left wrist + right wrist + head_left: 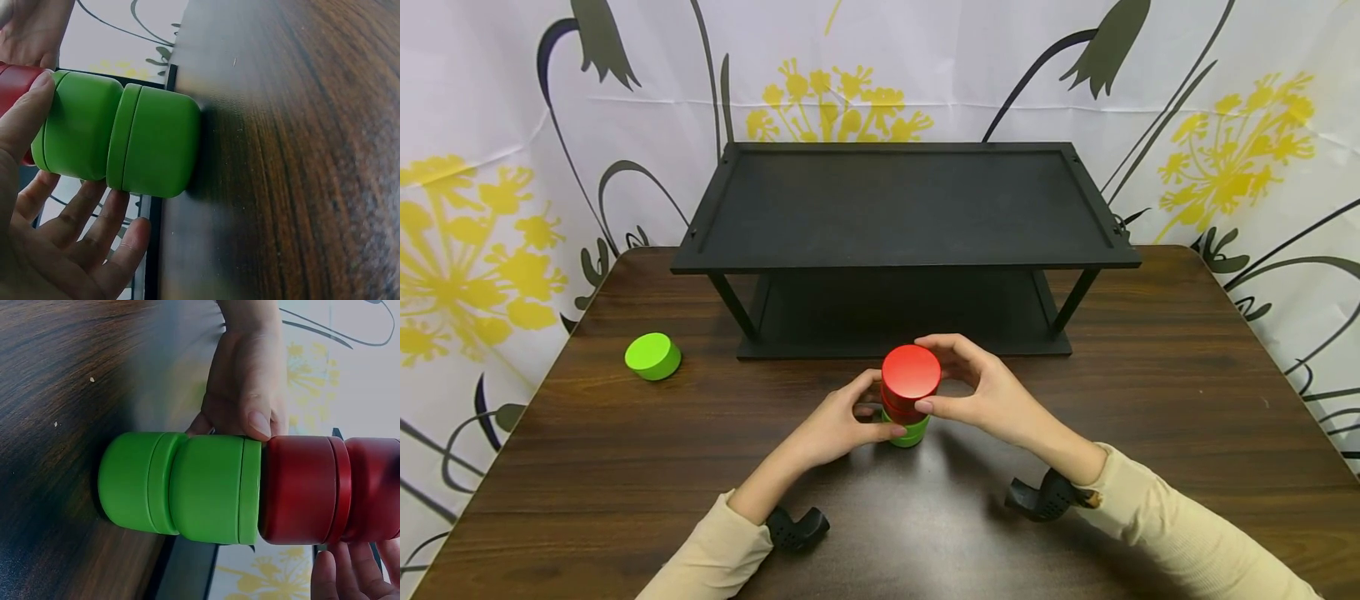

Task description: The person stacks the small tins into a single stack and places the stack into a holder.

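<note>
A column of small round lidded jars stands upright on the table in front of the shelf. Two green jars form its bottom: the lowest green jar (159,140) and the upper green jar (209,487). Above them sit a lower red jar (300,490) and a top red jar (912,372). My left hand (842,423) curls round the column from the left, its thumb by the upper green jar's lid. From the right, my right hand (988,392) grips the top red jar between thumb and fingers. The right palm is hidden in its wrist view.
Another green jar (652,357) stands apart on the left of the brown wooden table (550,500). Close behind the column is a black two-tier shelf (895,204), its upper board overhanging the lower. A flower-patterned cloth (662,50) hangs behind the table.
</note>
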Demonstrator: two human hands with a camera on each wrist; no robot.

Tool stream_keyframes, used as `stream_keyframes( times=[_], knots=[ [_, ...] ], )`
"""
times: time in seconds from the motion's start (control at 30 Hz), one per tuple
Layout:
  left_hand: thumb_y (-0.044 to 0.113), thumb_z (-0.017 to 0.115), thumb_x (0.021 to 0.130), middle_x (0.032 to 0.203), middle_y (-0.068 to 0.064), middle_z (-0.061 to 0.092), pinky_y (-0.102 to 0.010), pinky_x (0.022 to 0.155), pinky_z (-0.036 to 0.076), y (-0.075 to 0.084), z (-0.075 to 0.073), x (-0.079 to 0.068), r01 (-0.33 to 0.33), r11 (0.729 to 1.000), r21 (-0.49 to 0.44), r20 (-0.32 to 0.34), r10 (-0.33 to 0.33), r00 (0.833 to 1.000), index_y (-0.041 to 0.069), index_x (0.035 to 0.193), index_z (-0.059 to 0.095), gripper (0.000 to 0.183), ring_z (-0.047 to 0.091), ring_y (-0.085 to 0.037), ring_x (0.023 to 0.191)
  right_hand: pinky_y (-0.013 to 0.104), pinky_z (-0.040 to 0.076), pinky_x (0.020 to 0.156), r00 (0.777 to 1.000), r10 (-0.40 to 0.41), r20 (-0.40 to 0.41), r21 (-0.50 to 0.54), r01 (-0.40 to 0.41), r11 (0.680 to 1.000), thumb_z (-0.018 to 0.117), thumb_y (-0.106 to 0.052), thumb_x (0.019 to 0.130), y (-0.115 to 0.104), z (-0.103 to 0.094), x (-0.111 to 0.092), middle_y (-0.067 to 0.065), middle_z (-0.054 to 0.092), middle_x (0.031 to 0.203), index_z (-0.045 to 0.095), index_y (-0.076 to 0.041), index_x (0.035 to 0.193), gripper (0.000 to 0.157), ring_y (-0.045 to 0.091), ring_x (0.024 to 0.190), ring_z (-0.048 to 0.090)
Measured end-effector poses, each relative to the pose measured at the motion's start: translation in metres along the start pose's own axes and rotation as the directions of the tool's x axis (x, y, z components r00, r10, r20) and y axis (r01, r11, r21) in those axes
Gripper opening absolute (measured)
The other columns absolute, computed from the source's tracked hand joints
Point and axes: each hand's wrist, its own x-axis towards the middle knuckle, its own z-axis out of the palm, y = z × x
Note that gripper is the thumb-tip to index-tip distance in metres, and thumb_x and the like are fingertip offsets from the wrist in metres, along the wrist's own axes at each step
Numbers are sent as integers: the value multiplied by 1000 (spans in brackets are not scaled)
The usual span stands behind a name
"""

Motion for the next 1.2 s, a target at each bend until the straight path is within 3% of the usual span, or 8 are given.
stream_keyframes(
  times=[0.4, 0.77, 1.2],
  knots=[
    [24, 77, 82, 134, -8, 55, -42, 102, 50, 2, 0, -1, 18, 1000, -11, 6, -18, 1000, 17, 135, 45, 62, 57, -32, 122, 27, 50, 96, 1000, -7, 11, 3, 7, 1000, 76, -9, 80, 1, 1, -1, 11, 55, 131, 48, -9, 134, 61, 23, 110, 58],
    [25, 76, 82, 136, -6, 55, -44, 103, 49, 5, -4, -2, 16, 1000, 7, 5, -16, 1000, 17, 137, 46, 64, 56, -28, 123, 27, 50, 96, 1000, 0, 12, 5, 0, 1000, 76, -8, 80, 1, 0, -1, 10, 55, 131, 47, -10, 135, 62, 23, 110, 59],
    [28, 75, 83, 137, -7, 54, -46, 106, 45, 10, -32, -9, 30, 995, 93, -68, -23, 997, 16, 136, 48, 61, 53, -27, 125, 33, 50, 98, 1000, 10, 12, 1, -10, 1000, 76, -10, 80, 0, 1, 0, 9, 55, 131, 48, -11, 135, 62, 22, 111, 59]
  ],
)
